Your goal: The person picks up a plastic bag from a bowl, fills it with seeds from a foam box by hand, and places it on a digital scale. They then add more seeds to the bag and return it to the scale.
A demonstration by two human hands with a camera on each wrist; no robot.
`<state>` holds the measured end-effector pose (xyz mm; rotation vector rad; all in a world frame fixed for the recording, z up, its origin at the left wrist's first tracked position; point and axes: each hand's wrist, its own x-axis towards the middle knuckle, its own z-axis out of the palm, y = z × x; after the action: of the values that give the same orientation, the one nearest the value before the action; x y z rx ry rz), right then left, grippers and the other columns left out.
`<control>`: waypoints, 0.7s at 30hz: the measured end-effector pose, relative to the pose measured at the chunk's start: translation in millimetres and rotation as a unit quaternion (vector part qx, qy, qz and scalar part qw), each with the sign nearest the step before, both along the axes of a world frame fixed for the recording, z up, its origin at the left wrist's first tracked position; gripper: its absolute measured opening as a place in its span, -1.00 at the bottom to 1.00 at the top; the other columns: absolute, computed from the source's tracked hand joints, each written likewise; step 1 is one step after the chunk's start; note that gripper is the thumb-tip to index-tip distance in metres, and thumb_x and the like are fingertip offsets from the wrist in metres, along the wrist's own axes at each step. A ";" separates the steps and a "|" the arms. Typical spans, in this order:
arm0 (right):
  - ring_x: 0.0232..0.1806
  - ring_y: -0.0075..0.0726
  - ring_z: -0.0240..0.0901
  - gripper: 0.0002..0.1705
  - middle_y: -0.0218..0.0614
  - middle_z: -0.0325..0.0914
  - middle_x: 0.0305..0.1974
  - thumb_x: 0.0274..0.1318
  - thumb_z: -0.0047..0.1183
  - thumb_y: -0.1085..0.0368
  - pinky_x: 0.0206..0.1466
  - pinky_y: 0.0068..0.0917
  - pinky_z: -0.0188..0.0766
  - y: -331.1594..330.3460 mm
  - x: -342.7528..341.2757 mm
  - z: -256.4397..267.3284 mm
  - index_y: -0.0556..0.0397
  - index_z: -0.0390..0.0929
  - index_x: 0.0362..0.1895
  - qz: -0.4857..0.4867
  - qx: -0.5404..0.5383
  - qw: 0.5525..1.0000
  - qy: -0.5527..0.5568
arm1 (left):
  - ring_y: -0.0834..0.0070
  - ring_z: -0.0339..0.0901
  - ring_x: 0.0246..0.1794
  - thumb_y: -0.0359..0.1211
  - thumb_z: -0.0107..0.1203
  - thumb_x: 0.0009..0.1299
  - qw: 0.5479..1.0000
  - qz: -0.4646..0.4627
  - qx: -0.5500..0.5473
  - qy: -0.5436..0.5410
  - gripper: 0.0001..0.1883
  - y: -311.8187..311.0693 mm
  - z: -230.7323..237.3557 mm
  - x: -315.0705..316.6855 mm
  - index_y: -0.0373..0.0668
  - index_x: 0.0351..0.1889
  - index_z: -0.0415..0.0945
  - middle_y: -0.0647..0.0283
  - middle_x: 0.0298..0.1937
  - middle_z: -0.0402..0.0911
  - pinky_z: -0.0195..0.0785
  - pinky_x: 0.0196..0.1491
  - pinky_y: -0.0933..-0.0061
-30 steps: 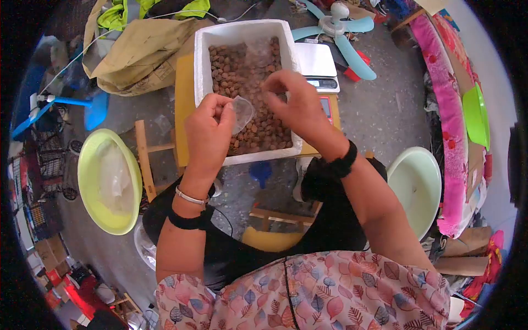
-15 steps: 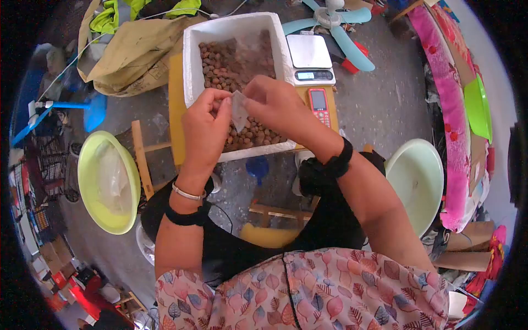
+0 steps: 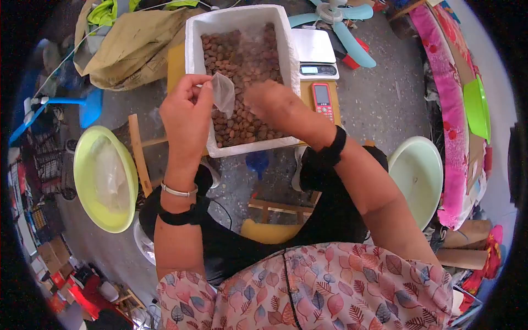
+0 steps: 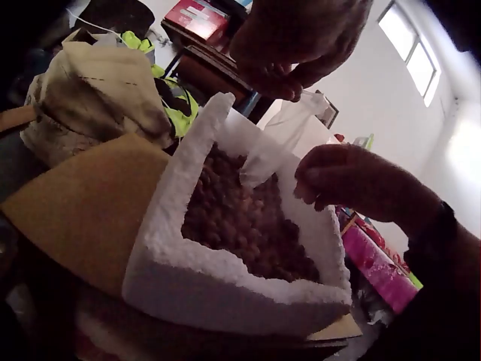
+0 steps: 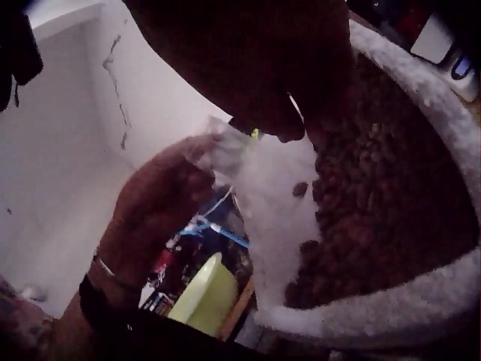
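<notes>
My left hand [image 3: 187, 113] pinches a small clear plastic bag [image 3: 224, 94] by its edge between thumb and fingers, over the left side of a white foam box [image 3: 199, 38]. Brown nuts [image 3: 231, 129] cover the box's bottom. The bag [image 4: 278, 139] hangs down, thin and see-through, in the left wrist view. My right hand [image 3: 280, 107], blurred by motion, hovers above the nuts to the right of the bag. Its fingers [image 4: 319, 169] are loosely bent with nothing visible between them, apart from the bag.
Right of the box are a digital scale [image 3: 313, 47] and a red phone [image 3: 323, 102]. A yellow-green basin [image 3: 82, 190] stands at left, a pale basin [image 3: 418, 181] at right. Behind lie a tan bag [image 3: 132, 55] and a blue-bladed fan [image 3: 355, 49].
My right hand came to the bag, then moved away from it, rightward over the nuts. My left hand shifted left and up with the bag, which now hangs longer.
</notes>
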<state>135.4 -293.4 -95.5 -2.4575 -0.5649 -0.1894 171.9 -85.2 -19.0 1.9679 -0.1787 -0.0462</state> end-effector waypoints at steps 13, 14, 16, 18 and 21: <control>-0.20 0.08 0.45 -0.75 -0.07 0.50 -0.30 -0.05 0.03 0.46 -0.05 -0.15 0.43 21.5 -7.4 -16.6 0.14 0.49 -0.19 0.068 -0.100 0.991 -0.057 | 0.66 0.50 -0.49 -0.43 0.15 0.44 1.000 -0.020 0.001 0.010 -0.88 -2.5 4.5 -7.4 -0.28 -0.16 0.64 0.30 -0.48 0.63 0.36 -0.39 0.52; -0.20 0.08 0.45 -0.75 -0.07 0.50 -0.30 -0.05 0.03 0.46 -0.04 -0.15 0.43 21.6 -9.5 -16.0 0.15 0.49 -0.19 0.061 -0.088 0.993 -0.057 | 0.66 0.50 -0.49 -0.43 0.15 0.44 1.000 -0.020 0.002 0.008 -0.88 -3.4 5.6 -8.1 -0.28 -0.16 0.64 0.30 -0.48 0.63 0.36 -0.38 0.52; -0.19 0.07 0.43 -0.74 -0.06 0.50 -0.29 -0.06 0.03 0.46 -0.02 -0.16 0.41 22.1 -12.0 -17.6 0.17 0.48 -0.19 0.050 -0.063 0.995 -0.057 | 0.65 0.51 -0.48 -0.44 0.15 0.44 1.000 -0.019 0.005 0.004 -0.88 -4.9 8.1 -9.4 -0.28 -0.16 0.64 0.30 -0.48 0.63 0.37 -0.38 0.52; -0.16 0.08 0.44 -0.74 -0.05 0.50 -0.28 -0.06 0.03 0.46 0.00 -0.15 0.41 24.0 -11.3 -24.3 0.16 0.48 -0.19 0.046 -0.089 0.994 -0.045 | 0.65 0.51 -0.48 -0.44 0.15 0.43 1.000 -0.021 0.006 0.015 -0.88 -5.2 10.1 -10.0 -0.28 -0.16 0.64 0.30 -0.47 0.63 0.37 -0.37 0.53; -0.13 0.10 0.44 -0.77 -0.04 0.50 -0.28 -0.05 0.02 0.46 0.02 -0.12 0.40 25.5 -12.5 -28.5 0.16 0.47 -0.21 0.029 -0.091 0.994 -0.046 | 0.72 0.46 -0.46 -0.41 0.17 0.44 1.000 -0.024 0.013 0.004 -0.86 -4.6 5.1 -7.7 -0.25 -0.12 0.65 0.38 -0.45 0.61 0.34 -0.37 0.59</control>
<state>122.9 -267.9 -124.0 -2.6144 -0.7211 -0.2393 164.2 -89.8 -13.8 1.9886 -0.2200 -0.0875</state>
